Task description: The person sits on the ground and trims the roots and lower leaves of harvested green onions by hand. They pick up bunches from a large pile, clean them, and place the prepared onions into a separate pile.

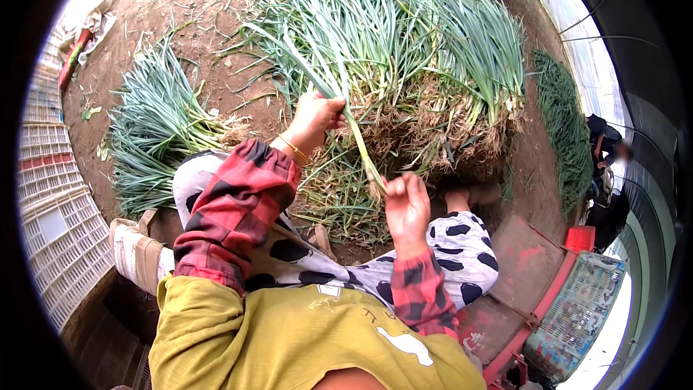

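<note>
My left hand [316, 112] grips a single green onion [358, 141] around its stem, with a thin bracelet at the wrist. Its long leaves stretch up and away over a large heap of green onions [379, 38], whose brown roots face me. Down at the pale root end, the curled fingers of my right hand [408, 207] pinch the plant, though the exact bit between them is partly hidden. Beyond my left knee lies a smaller pile of green onions [157, 124]. Stripped leaves and trimmings [346, 200] cover the ground between my legs.
White plastic crates [59, 227] line the left side. To my right are a red metal frame with panels [520, 265], a worn green crate [576, 309] and a red container [580, 238]. Another person [606, 141] bends beyond a further green heap [563, 124].
</note>
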The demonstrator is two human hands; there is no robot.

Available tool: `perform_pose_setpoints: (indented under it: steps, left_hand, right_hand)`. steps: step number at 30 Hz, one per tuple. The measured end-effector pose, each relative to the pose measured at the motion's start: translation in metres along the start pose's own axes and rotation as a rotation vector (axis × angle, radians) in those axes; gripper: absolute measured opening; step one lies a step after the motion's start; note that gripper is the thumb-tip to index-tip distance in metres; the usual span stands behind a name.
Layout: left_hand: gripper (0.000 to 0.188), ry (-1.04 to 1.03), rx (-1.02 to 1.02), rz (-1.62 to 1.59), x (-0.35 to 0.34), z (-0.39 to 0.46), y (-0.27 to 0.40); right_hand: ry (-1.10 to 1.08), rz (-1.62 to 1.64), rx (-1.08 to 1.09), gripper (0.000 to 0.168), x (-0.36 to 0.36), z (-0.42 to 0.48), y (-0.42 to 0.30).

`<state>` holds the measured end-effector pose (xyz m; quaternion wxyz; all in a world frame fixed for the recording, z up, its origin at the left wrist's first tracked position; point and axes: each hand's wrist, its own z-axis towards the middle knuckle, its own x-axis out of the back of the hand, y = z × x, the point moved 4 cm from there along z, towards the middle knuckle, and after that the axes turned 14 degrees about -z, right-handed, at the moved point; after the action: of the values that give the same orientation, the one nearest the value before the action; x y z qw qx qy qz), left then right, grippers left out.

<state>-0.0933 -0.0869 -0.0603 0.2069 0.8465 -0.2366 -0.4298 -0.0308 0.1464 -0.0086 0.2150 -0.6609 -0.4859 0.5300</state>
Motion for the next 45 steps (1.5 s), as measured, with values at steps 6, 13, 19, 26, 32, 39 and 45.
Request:
perform_pose_setpoints:
  steps: [6,13,19,26,32,39,45]
  left_hand:
    - [0.007,0.106,-0.116,-0.038,-0.001,0.009,0.014]
    - [0.009,-0.081,-0.019,-0.035,-0.026,-0.004,-0.004]
    - [0.017,-0.034,0.121,-0.286,-0.035,-0.012,-0.009]
    - [0.027,-0.018,0.174,-0.474,-0.029,-0.005,0.005]
    - [0.029,-0.015,0.016,-0.615,-0.016,-0.003,0.037]
    - [0.023,-0.066,0.1,-0.591,-0.016,0.014,0.03]
    - [0.021,-0.023,0.11,-0.351,-0.024,0.018,0.014]
  right_hand:
    - [0.18,-0.361,-0.118,0.015,0.084,-0.086,-0.026]
    - [-0.017,-0.764,-0.074,0.043,0.022,-0.018,-0.019]
    - [-0.13,-0.987,0.054,0.021,-0.038,0.063,0.007]
    - [-0.167,-0.316,-0.366,0.015,-0.061,0.075,0.055]
    - [0.158,-1.315,0.2,0.015,-0.038,0.159,0.01]
    - [0.435,-1.787,0.199,0.022,0.022,0.256,-0.029]
    - [0.025,-1.112,0.057,0.012,-0.027,0.173,-0.015]
